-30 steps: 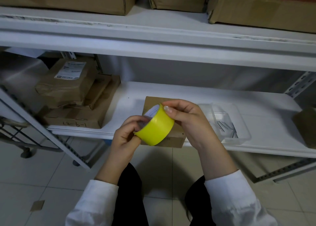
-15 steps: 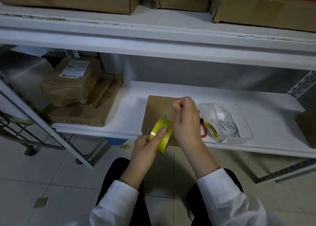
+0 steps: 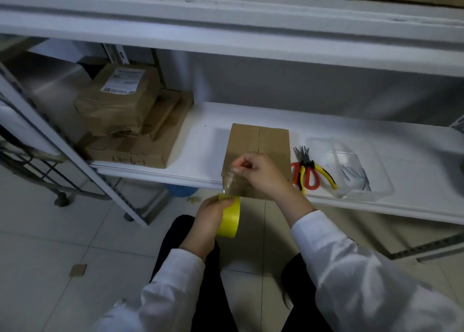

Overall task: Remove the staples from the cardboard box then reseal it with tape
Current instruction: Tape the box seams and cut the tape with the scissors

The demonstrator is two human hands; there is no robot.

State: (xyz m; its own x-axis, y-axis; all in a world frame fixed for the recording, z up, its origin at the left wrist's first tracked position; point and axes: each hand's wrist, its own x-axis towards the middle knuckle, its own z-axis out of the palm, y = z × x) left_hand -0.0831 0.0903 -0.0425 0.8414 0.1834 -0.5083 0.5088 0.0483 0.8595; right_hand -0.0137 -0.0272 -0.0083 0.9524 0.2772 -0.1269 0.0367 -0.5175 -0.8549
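Box lies flat at the front edge of the shelf. Left hand grips the yellow tape roll at the box's 6 o'clock. Right hand fingers pinch the end of the clear strip. Pliers at 3 o'clock. Risk: the strip, seemingly unanchored, could fold onto itself or land off the seam.

box: brown, flaps closed, on shelf edge | tape roll: yellow, clear strip drawn upward
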